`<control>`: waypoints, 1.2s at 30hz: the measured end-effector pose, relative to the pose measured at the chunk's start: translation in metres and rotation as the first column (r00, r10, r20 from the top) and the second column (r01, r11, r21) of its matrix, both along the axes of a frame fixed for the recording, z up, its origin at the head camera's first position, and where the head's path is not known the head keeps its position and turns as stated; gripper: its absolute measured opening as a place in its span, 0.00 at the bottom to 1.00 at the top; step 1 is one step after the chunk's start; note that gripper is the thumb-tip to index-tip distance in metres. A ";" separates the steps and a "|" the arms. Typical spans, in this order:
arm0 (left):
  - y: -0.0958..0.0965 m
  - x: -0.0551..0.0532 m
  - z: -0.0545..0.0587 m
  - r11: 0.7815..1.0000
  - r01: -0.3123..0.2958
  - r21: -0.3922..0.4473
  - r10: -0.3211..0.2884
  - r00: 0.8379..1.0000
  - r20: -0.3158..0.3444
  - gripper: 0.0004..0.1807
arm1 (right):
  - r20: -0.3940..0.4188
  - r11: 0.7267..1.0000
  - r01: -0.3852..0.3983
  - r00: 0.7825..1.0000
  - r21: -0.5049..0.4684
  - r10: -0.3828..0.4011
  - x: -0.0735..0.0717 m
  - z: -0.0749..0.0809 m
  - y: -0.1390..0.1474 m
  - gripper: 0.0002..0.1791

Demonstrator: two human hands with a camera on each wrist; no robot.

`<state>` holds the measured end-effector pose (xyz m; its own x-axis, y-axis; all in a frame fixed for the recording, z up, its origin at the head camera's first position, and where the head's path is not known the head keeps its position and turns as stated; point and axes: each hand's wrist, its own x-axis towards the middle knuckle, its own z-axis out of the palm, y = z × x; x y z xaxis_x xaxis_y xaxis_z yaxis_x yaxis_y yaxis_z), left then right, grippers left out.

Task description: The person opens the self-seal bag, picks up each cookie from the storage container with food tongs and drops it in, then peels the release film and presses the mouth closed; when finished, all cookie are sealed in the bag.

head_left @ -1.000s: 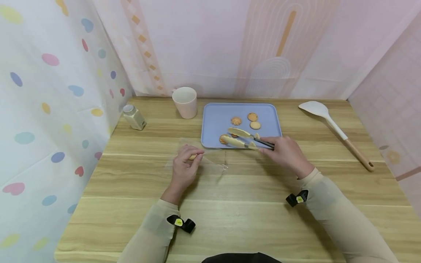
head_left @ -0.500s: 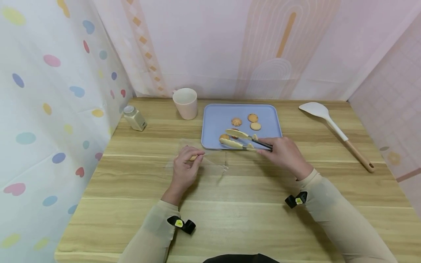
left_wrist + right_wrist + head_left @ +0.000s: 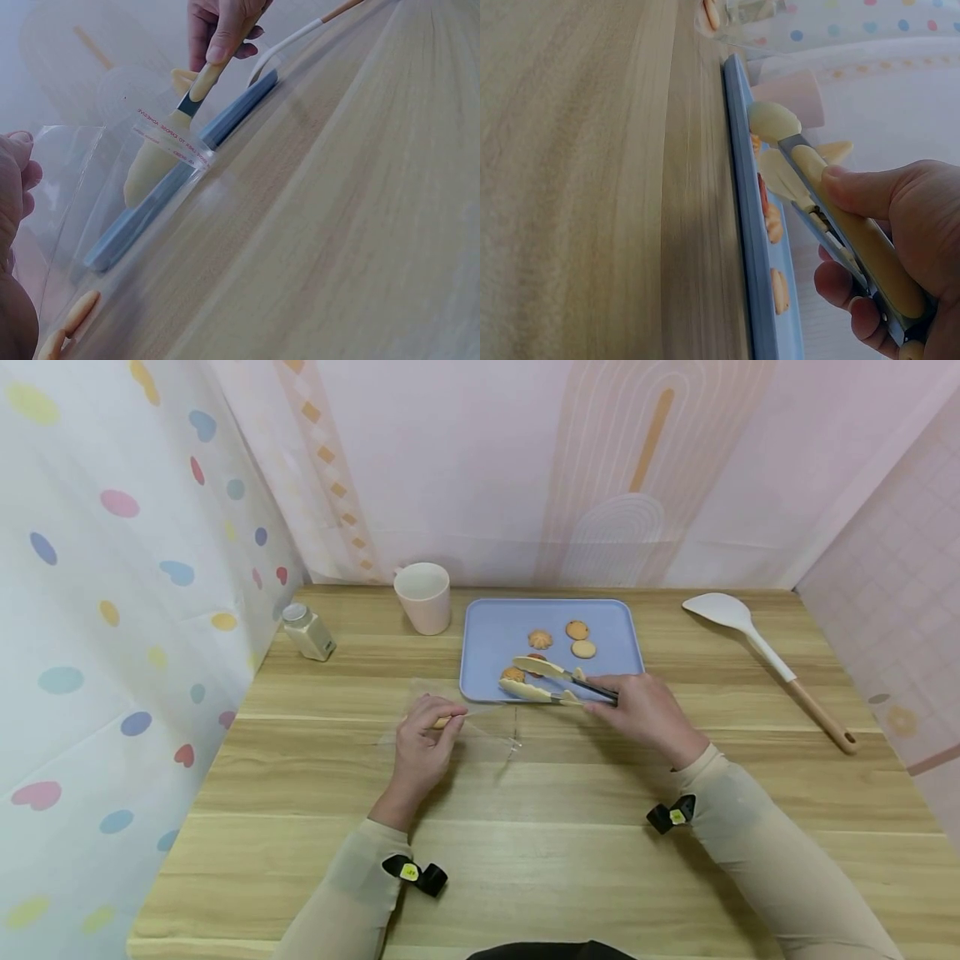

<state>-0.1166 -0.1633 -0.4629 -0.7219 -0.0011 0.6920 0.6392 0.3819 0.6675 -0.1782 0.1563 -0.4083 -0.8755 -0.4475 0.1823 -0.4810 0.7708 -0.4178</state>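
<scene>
My left hand [image 3: 422, 743] pinches a clear plastic bag [image 3: 489, 745] at the tray's front left. Inside the bag lie cookies [image 3: 81, 312], low in the left wrist view. My right hand [image 3: 651, 714] grips food tongs [image 3: 542, 667] with cream tips and dark metal arms. Spread apart, the tong tips hover low over the blue tray [image 3: 491, 620], on either side of a round cookie [image 3: 513, 674] near its front left corner. A red-topped cookie [image 3: 537, 658] sits partly under the far tip. Whether the tips touch either cookie I cannot tell.
Further back on the tray are a flower-shaped cookie [image 3: 540, 639], a speckled round cookie [image 3: 577, 629] and a plain one [image 3: 583, 649]. A pink mug [image 3: 424, 602] and a glass jar [image 3: 308, 633] stand to the left. A white spatula [image 3: 765, 652] lies on the right.
The tongs have shifted slightly left and toward the front, so the front-left cookie now shows between their tips. My left hand and the bag stay in place.
</scene>
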 end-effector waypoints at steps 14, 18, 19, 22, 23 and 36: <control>0.000 0.000 0.001 1.000 -0.002 -0.004 0.002 1.000 -0.004 0.04 | 0.017 0.999 -0.021 1.000 0.045 0.021 0.002 0.009 -0.006 0.23; 0.000 0.000 0.001 1.000 -0.004 -0.001 0.004 1.000 -0.008 0.04 | 0.025 0.998 -0.043 0.999 0.055 0.042 0.000 0.009 -0.007 0.23; 0.000 0.000 0.001 1.000 -0.004 -0.001 0.004 1.000 -0.008 0.04 | 0.028 0.997 -0.044 0.999 0.056 0.043 0.000 0.008 -0.007 0.23; 0.000 0.000 0.002 1.000 -0.003 0.001 0.003 1.000 -0.001 0.05 | 0.034 0.998 -0.043 0.999 0.049 0.041 0.001 0.007 -0.007 0.23; 0.000 0.000 0.002 1.000 -0.003 0.001 0.003 1.000 0.001 0.06 | 0.033 0.998 -0.041 0.999 0.045 0.040 0.001 0.006 -0.007 0.22; 0.002 0.001 0.002 1.000 -0.013 0.002 0.013 1.000 0.006 0.07 | 0.021 0.999 -0.040 0.999 -0.031 0.041 0.005 -0.001 -0.003 0.22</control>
